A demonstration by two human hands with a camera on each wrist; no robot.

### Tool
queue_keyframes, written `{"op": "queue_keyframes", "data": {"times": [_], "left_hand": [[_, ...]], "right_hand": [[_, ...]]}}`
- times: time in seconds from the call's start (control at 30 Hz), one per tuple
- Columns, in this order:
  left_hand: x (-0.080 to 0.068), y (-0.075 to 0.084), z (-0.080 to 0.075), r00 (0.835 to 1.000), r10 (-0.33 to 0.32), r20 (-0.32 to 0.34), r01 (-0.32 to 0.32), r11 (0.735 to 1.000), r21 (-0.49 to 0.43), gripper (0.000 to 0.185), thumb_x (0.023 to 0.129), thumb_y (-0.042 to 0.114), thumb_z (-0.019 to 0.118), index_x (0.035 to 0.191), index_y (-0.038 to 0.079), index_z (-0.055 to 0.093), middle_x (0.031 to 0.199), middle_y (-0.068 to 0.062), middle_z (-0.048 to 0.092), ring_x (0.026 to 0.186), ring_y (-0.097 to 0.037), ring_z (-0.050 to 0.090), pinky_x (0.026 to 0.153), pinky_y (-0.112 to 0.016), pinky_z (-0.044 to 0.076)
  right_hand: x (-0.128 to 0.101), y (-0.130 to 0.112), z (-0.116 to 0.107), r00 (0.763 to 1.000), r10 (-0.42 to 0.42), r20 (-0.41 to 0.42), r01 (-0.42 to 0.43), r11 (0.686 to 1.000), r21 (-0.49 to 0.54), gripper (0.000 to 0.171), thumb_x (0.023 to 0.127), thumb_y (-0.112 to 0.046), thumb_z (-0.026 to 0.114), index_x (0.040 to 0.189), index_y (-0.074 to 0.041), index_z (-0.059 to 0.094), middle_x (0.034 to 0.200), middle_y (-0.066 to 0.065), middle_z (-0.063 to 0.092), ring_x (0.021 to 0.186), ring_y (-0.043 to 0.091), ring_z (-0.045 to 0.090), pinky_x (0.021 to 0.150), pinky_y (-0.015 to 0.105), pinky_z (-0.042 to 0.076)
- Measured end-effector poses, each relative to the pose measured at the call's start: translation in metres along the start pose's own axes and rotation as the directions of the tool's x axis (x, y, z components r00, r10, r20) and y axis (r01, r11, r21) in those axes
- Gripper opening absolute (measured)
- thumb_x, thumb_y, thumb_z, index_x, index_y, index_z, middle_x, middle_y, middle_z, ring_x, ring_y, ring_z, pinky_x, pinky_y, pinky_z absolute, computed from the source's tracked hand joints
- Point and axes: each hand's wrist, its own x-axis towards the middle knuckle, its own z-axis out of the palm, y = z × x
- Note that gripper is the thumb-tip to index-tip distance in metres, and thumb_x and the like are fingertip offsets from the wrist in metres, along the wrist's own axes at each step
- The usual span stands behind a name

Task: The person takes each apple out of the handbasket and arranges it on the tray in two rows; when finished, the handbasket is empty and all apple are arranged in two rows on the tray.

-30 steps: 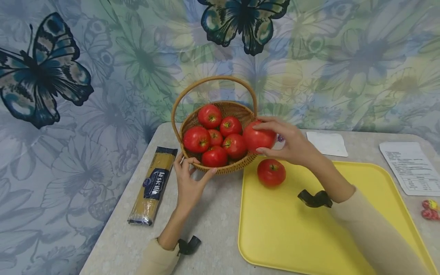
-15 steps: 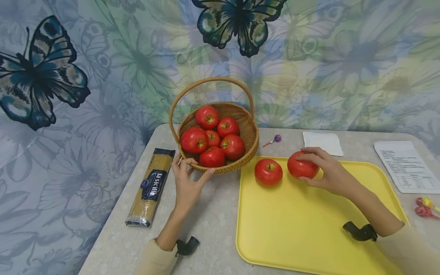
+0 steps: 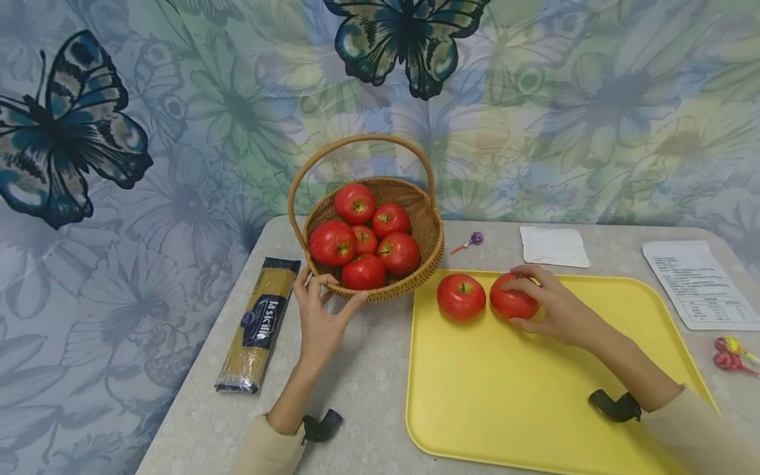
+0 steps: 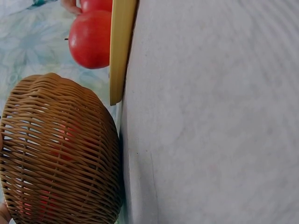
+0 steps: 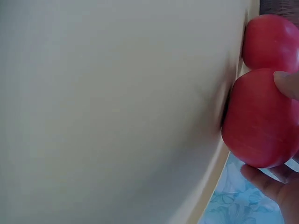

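Observation:
My left hand grips the front rim of a wicker basket with a tall hooped handle. Several red apples lie inside it. In the left wrist view the basket's woven side shows, with only bits of the fingers at the left edge. On the yellow tray, my right hand holds a red apple with fingers and thumb around it. Another apple sits close to its left near the tray's back edge. The right wrist view shows the held apple at the tray.
A pack of spaghetti lies left of the basket. Behind the tray are a purple lollipop and a white paper packet. A printed sheet and more lollipops lie at the right. A patterned cloth hangs behind the table.
My right hand has carried an apple from the basket's right side down to the tray, then slightly left beside the other one. The left hand stays on the basket rim.

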Motion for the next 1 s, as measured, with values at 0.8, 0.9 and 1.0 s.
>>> {"op": "queue_keyframes", "data": {"times": [0.8,0.9,1.0], "left_hand": [[0.002,-0.013,0.001,1.000,-0.003,0.006,0.003,1.000,0.005,0.048,0.077,0.013,0.085,0.104,-0.005,0.049,0.148,-0.029,0.019,0.142,-0.040,0.024,0.100,-0.060,0.046],[0.004,-0.027,0.002,1.000,0.007,0.010,-0.007,1.000,0.019,0.050,0.074,0.016,0.087,0.104,-0.001,0.051,0.149,-0.024,0.020,0.143,-0.036,0.024,0.100,-0.058,0.047],[0.004,-0.037,0.001,1.000,0.021,0.020,-0.022,0.999,0.033,0.051,0.073,0.020,0.087,0.105,0.003,0.051,0.150,-0.019,0.020,0.144,-0.031,0.024,0.100,-0.054,0.049]], "right_hand": [[0.107,-0.059,-0.025,0.999,-0.049,-0.006,0.048,0.952,0.301,0.060,0.080,-0.018,0.083,0.132,-0.013,0.054,0.138,0.006,0.048,0.124,0.021,0.050,0.095,0.039,0.053],[0.138,-0.077,-0.016,0.995,-0.098,0.005,0.090,0.932,0.350,0.059,0.084,-0.024,0.080,0.135,-0.014,0.052,0.138,0.006,0.048,0.125,0.020,0.050,0.097,0.040,0.052],[0.168,-0.093,-0.001,0.992,-0.116,0.049,0.090,0.923,0.373,0.057,0.086,-0.030,0.077,0.136,-0.017,0.052,0.139,0.006,0.046,0.128,0.021,0.046,0.100,0.045,0.049]]}}
